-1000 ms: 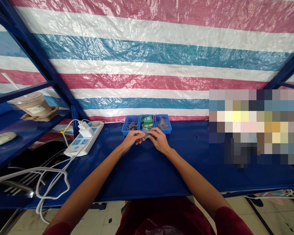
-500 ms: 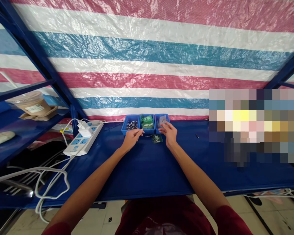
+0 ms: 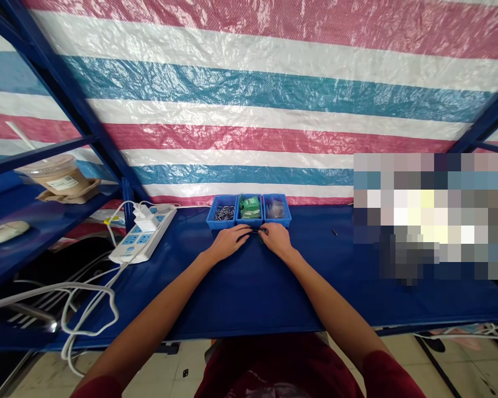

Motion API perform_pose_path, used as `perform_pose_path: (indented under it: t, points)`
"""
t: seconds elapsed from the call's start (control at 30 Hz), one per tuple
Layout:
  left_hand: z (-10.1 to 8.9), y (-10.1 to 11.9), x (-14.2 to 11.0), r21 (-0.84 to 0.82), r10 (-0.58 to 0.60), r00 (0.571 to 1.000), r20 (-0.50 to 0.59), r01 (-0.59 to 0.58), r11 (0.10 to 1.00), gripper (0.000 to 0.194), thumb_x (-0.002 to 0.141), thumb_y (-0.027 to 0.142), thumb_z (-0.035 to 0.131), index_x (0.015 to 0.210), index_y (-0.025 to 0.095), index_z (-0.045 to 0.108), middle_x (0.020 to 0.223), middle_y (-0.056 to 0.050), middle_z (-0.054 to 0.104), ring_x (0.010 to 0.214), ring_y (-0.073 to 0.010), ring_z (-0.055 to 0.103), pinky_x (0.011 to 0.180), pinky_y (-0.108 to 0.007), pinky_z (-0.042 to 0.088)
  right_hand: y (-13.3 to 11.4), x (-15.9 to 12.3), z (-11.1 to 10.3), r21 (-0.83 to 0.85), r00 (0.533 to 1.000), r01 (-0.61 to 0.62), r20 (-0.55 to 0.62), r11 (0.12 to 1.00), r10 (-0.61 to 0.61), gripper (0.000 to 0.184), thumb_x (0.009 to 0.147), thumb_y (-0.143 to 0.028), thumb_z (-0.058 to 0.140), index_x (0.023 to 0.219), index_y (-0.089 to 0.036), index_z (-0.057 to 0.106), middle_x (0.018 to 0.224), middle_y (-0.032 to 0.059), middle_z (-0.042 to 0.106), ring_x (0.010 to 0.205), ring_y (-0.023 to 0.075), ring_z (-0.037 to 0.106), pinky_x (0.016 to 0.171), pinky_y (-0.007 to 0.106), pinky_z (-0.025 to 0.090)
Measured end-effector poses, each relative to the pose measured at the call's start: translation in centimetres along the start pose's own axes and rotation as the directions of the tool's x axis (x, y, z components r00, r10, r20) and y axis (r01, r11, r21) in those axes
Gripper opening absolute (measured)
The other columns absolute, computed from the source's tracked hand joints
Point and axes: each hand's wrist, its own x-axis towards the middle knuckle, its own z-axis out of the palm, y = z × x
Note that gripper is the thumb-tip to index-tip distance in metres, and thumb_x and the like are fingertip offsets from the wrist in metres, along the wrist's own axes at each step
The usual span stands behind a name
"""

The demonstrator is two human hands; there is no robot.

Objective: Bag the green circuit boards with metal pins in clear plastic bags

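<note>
My left hand [image 3: 231,242] rests on the blue tabletop in front of the bins, its fingers stretched out toward the right. Its fingertips are close to a thin metallic piece [image 3: 255,231] that lies between the hands; whether they touch it is unclear. My right hand [image 3: 276,237] is closed, fingers bent over a small clear plastic bag [image 3: 261,239], which it mostly covers. Just behind the hands stand three blue bins: the left bin [image 3: 222,225] has many small dark metal pieces, the middle one green packets [image 3: 250,207], the right one clear plastic bags [image 3: 276,209].
A white power strip [image 3: 143,239] with a plugged-in adapter sits to the left, its white cables [image 3: 89,298] looping over the table edge. A small dark piece [image 3: 334,232] lies right of my hands. On the left shelf are a lidded cup [image 3: 60,174] and a mouse [image 3: 6,232]. The far right is pixelated.
Both hands have come down and closer together in front of the bins. My right hand has left the right bin and now covers the small plastic bag on the table.
</note>
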Motion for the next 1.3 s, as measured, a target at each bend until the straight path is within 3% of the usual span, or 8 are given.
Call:
perform_pose_path:
  t: [0.2,0.53,0.83,1.03,1.2,1.3]
  points:
    - [-0.1,-0.4,0.1,0.018,-0.036,0.999,0.004,0.036,0.999,0.034,0.095,0.034,0.040,0.113,0.021,0.066,0.118,-0.004,0.067,0.104,-0.0201,0.065,0.091,-0.032,0.051,-0.1,0.0,0.4,-0.177,0.987,0.065,0.154,0.982,-0.038,0.025,0.090,-0.030,0.054,0.108,-0.022,0.069,0.105,0.0087,0.070,0.097,0.0220,0.063,0.074,0.028,0.045]
    - [-0.3,-0.5,0.1,-0.016,-0.058,0.996,-0.061,0.057,0.998,0.033,0.095,0.033,0.040,0.103,0.021,0.070,0.107,-0.004,0.070,0.095,-0.0191,0.067,0.085,-0.030,0.052,-0.5,0.1,0.8,-0.189,0.978,0.089,0.202,0.978,-0.050,0.019,0.092,-0.023,0.049,0.100,-0.021,0.066,0.101,0.0066,0.069,0.095,0.0194,0.062,0.073,0.026,0.042]
    - [-0.8,-0.1,0.2,-0.069,-0.081,0.993,-0.081,0.075,0.995,0.033,0.094,0.040,0.043,0.109,0.021,0.067,0.108,-0.005,0.070,0.094,-0.0200,0.066,0.084,-0.030,0.051,-0.5,-0.1,0.1,-0.098,0.994,0.091,0.069,0.991,-0.084,0.020,0.095,-0.024,0.044,0.097,-0.019,0.063,0.093,0.0056,0.070,0.087,0.0175,0.063,0.069,0.025,0.040]
    - [-1.1,0.0,0.2,-0.109,-0.140,0.971,-0.194,0.121,0.987,0.033,0.093,0.044,0.047,0.105,0.019,0.065,0.098,-0.005,0.071,0.064,-0.0145,0.062,0.069,-0.027,0.051,-0.2,-0.2,0.3,0.019,0.974,0.224,0.015,0.974,-0.224,0.017,0.094,-0.023,0.046,0.095,-0.019,0.063,0.089,0.0043,0.069,0.083,0.0170,0.063,0.068,0.024,0.038]
    - [-1.4,0.1,0.3,-0.148,-0.060,0.956,-0.288,0.018,0.989,0.029,0.095,0.037,0.045,0.090,0.018,0.066,0.091,-0.006,0.070,0.083,-0.0176,0.065,0.079,-0.027,0.049,-0.1,-0.2,0.5,0.111,0.962,0.271,-0.059,0.956,-0.266,0.019,0.094,-0.024,0.044,0.095,-0.019,0.063,0.081,0.0032,0.067,0.077,0.0161,0.061,0.069,0.024,0.038]
    - [-1.5,0.3,0.3,-0.155,-0.050,0.955,-0.292,0.005,0.988,0.028,0.096,0.036,0.044,0.091,0.018,0.064,0.089,-0.006,0.069,0.083,-0.0171,0.065,0.078,-0.026,0.048,-0.1,-0.3,0.5,0.181,0.963,0.264,-0.108,0.947,-0.248,0.022,0.095,-0.028,0.043,0.095,-0.019,0.063,0.074,0.0012,0.064,0.071,0.0153,0.059,0.067,0.023,0.038]
